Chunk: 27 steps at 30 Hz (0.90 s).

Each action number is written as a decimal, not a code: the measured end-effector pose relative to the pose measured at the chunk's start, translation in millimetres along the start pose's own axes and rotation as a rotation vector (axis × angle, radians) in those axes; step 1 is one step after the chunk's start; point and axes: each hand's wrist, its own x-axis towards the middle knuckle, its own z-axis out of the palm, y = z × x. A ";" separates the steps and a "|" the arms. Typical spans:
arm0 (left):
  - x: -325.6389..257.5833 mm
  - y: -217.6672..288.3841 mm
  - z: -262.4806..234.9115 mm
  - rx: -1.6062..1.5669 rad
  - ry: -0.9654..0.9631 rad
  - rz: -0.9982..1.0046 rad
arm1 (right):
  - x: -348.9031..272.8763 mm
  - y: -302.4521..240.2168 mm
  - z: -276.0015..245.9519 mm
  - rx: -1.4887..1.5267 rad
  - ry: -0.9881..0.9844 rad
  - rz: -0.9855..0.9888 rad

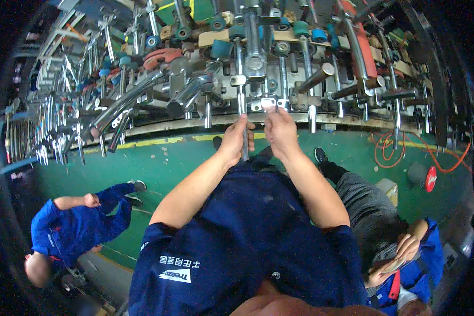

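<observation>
My left hand is closed around the lower end of an upright chrome rod, which hangs from the machine's row of metal arms. Close to its right, my right hand has its fingers drawn together against a small shiny metal plate at the machine's front edge. The fingertips partly cover that plate, so its full shape is hidden. Above both hands stands a thick metal cylinder, with a blue roller to its left.
Many chrome levers jut toward me along the machine. A person in blue is at the left; another person is at the right. An orange hose coils on the green floor.
</observation>
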 end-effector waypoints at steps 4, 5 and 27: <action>-2.1 4.7 -2.6 -0.005 -0.027 0.024 | 0.2 -18.0 -3.3 -0.035 0.045 -0.078; -3.8 7.6 -3.3 0.010 -0.023 0.030 | -1.7 -19.2 -5.5 -0.092 0.037 -0.087; 22.5 3.2 -21.6 -0.160 -0.417 -0.236 | 24.1 -67.0 8.6 -1.098 0.143 -0.514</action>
